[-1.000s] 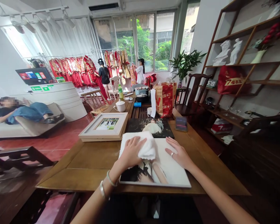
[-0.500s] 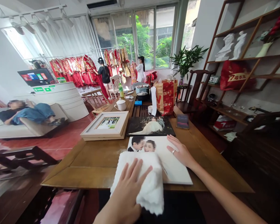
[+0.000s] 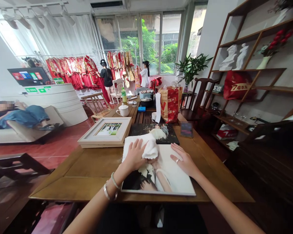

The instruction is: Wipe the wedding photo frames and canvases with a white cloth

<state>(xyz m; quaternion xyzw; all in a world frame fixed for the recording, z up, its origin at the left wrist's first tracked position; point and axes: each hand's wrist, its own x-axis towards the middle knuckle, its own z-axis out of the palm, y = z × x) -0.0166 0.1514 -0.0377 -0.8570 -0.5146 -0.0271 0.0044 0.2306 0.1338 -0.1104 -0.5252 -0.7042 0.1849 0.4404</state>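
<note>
My left hand (image 3: 133, 158) holds a folded white towel (image 3: 148, 144) against the upper left of a large photo print (image 3: 171, 174), fingers spread over the cloth. The print shows a couple; the towel covers their upper part. My right hand (image 3: 184, 160), wearing a ring, lies flat and open on the print's white right side. Beyond the print is a dark photo panel (image 3: 171, 130) with a white dress on it, partly hidden by the towel. Left of it, a pale framed photo (image 3: 104, 131) rests on another frame.
On the wooden table (image 3: 83, 175) stand a lidded white mug (image 3: 123, 110), a green bottle (image 3: 123, 95), a red-and-tan paper bag (image 3: 171, 104) and a small dark block (image 3: 186, 129). One person (image 3: 21, 117) reclines on a sofa; two people stand by red garments (image 3: 80, 71).
My left hand has pushed the towel away from the table's near edge to the print's far left, uncovering the lower picture. My right hand stays on the print. The view has shifted slightly.
</note>
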